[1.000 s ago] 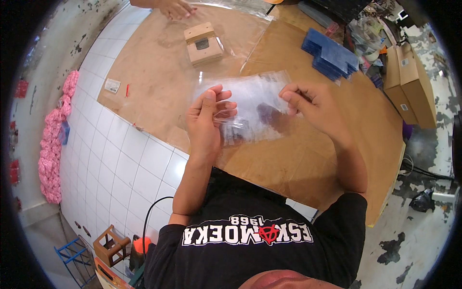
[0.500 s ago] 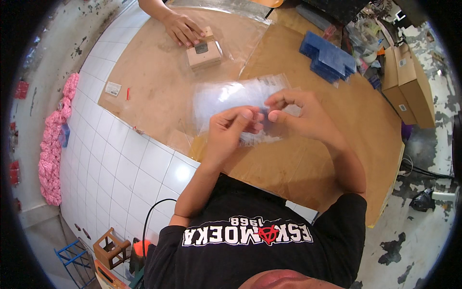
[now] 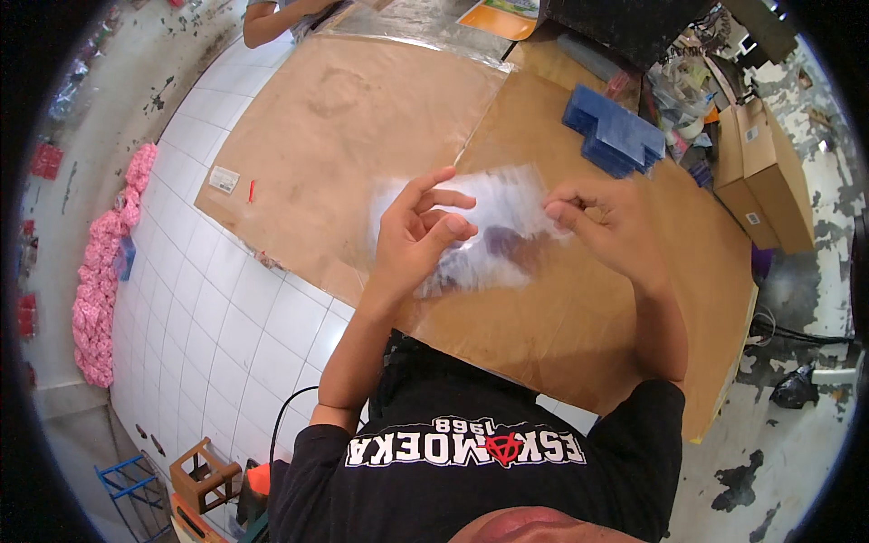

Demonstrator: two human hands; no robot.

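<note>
A stack of clear plastic sheets or bags (image 3: 507,195), shiny and wrinkled, lies on the brown-covered table in front of me. Over its left part hovers my left hand (image 3: 418,231), fingers bent and apart, with nothing visible between them. At the stack's right edge is my right hand (image 3: 597,222), thumb and forefinger pressed together. Whether a thin film is caught in that pinch is too faint to tell.
Blue flat plastic pieces (image 3: 615,131) lie at the far right, near cardboard boxes (image 3: 765,176). A small white label (image 3: 224,179) and a red strip (image 3: 252,191) are on the left. Another person's arm (image 3: 272,23) shows at the far edge. Pink bundles (image 3: 98,281) line the wall.
My hands have moved apart, the left opening its fingers, the right closing into a pinch. The other person's hand and the small cardboard box have left the middle of the table's far side.
</note>
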